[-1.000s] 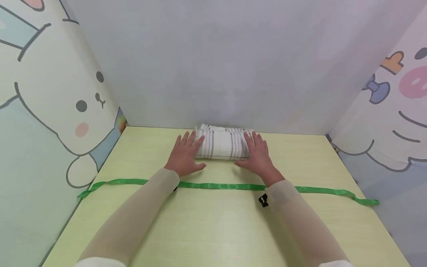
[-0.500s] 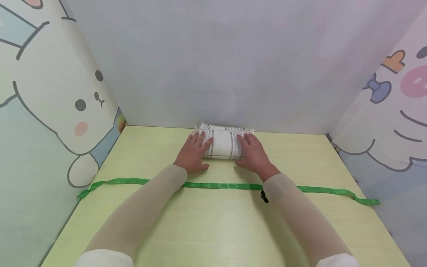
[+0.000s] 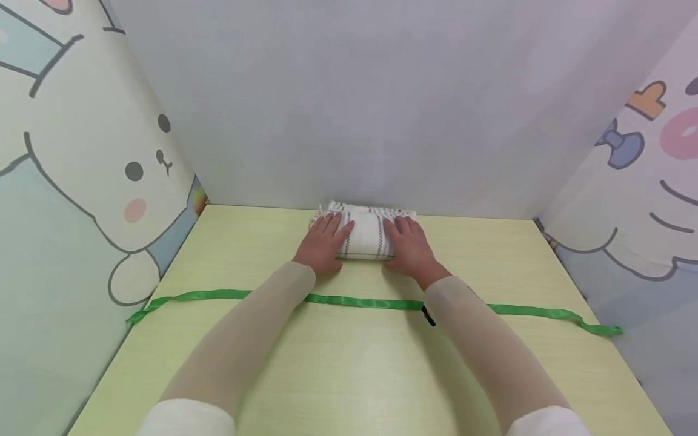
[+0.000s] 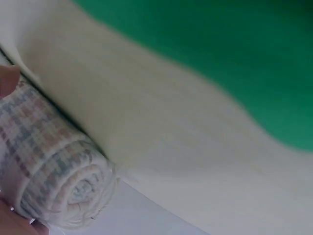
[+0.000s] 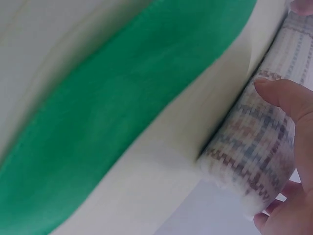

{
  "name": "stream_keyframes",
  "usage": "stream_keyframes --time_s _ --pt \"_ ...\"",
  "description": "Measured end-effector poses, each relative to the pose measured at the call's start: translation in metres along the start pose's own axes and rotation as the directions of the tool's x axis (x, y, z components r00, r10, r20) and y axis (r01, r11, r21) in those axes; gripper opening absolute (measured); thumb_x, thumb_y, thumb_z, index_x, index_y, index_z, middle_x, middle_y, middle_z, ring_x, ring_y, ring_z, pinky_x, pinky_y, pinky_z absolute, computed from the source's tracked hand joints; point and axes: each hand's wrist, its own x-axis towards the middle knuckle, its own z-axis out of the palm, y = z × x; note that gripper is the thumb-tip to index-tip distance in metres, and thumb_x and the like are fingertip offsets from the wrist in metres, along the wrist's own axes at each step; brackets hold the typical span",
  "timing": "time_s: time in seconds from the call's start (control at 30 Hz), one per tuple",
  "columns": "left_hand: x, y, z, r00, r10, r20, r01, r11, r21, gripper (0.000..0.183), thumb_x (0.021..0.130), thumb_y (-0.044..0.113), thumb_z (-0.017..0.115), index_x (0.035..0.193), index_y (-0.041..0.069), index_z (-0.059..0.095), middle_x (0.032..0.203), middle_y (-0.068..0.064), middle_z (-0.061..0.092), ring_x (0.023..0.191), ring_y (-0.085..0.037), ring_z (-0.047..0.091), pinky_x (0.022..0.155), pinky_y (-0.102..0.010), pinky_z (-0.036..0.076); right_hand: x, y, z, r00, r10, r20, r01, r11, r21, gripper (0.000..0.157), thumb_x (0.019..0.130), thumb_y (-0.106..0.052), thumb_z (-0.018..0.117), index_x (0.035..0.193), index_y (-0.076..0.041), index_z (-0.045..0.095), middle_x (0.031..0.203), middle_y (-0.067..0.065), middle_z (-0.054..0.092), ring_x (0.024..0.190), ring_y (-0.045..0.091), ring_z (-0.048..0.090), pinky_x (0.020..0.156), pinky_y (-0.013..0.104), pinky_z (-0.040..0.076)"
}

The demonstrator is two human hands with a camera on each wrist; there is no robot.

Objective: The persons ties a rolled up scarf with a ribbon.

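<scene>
Pale table (image 3: pixel 360 363), grey wall (image 3: pixel 360 109) behind, with a rolled towel (image 3: pixel 364 237) at twelve o'clock, long axis nine-to-three, gripped by left hand (image 3: pixel 322 244) at nine and right hand (image 3: pixel 410 247) at three, equally near.

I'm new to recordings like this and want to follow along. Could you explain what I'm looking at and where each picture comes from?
There is no machine here: a person works with two bare hands. The wide picture comes from a camera worn on the head, looking forward and down. The two close ones come from cameras on the wrists, so things look large and tilted. On the pale table lies a striped, rolled-up cloth, with a green ribbon stretched across nearer the person. The left hand and right hand hold the cloth towards its two ends, thumbs on the near side, fingers over the top. The left-wrist view shows its coiled end.
</scene>
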Motion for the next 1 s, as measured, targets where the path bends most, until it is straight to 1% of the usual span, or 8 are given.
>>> stream_keyframes --time_s 0.2,0.37,0.57,0.7,0.87,1.0 --pt "0.006 0.000 0.001 1.000 -0.015 0.017 0.015 1.000 0.003 0.110 0.079 0.031 0.087 0.166 0.021 0.020 0.170 -0.016 0.017 0.156 -0.035 0.012 0.125 -0.043 0.001 0.005 -0.003 0.003 1.000 0.018 0.017 -0.018 1.000 -0.022 0.110 0.080 -0.031 0.089 0.163 -0.009 0.022 0.162 0.025 0.022 0.150 0.048 0.015 0.124 0.056 0.006" --pt "0.008 0.000 0.000 0.999 -0.018 0.033 0.019 1.000 -0.015 0.112 0.078 0.031 0.089 0.166 0.019 0.021 0.169 -0.017 0.019 0.155 -0.036 0.015 0.126 -0.044 0.005 0.008 -0.004 0.004 0.997 0.055 0.052 -0.054 0.998 -0.022 0.110 0.081 -0.030 0.088 0.164 -0.011 0.019 0.165 0.024 0.018 0.152 0.047 0.012 0.124 0.056 0.006" --pt "0.014 0.000 -0.008 0.994 -0.003 0.106 0.002 1.000 0.010 0.113 0.077 0.032 0.089 0.165 0.017 0.021 0.167 -0.018 0.024 0.153 -0.038 0.021 0.125 -0.046 0.013 0.012 -0.004 0.005 0.996 0.067 0.065 -0.066 0.998 -0.019 0.109 0.082 -0.028 0.088 0.164 -0.013 0.018 0.164 0.024 0.019 0.152 0.047 0.013 0.124 0.056 0.007" --pt "0.019 0.002 -0.011 0.989 -0.028 0.144 0.028 1.000 0.000 0.113 0.076 0.034 0.091 0.165 0.019 0.022 0.166 -0.017 0.027 0.153 -0.036 0.023 0.125 -0.045 0.016 0.013 -0.002 0.004 0.994 0.071 0.085 -0.070 0.997 -0.018 0.107 0.083 -0.026 0.087 0.164 -0.012 0.018 0.164 0.024 0.022 0.151 0.047 0.015 0.124 0.057 0.008" --pt "0.026 0.004 -0.006 0.988 -0.075 0.134 0.079 0.996 -0.030 0.111 0.076 0.032 0.091 0.165 0.021 0.025 0.165 -0.015 0.029 0.153 -0.035 0.024 0.125 -0.045 0.016 0.017 -0.001 0.003 0.990 0.097 0.100 -0.096 0.995 -0.015 0.105 0.083 -0.025 0.088 0.164 -0.014 0.022 0.163 0.021 0.026 0.150 0.044 0.018 0.124 0.056 0.012" --pt "0.030 0.002 0.001 0.988 -0.106 0.116 0.108 0.994 -0.012 0.110 0.076 0.029 0.090 0.165 0.022 0.026 0.165 -0.012 0.031 0.152 -0.033 0.025 0.125 -0.043 0.017 0.022 -0.002 0.004 0.990 0.097 0.101 -0.096 0.995 -0.014 0.102 0.083 -0.021 0.087 0.163 -0.015 0.024 0.161 0.020 0.030 0.150 0.042 0.022 0.123 0.055 0.016"
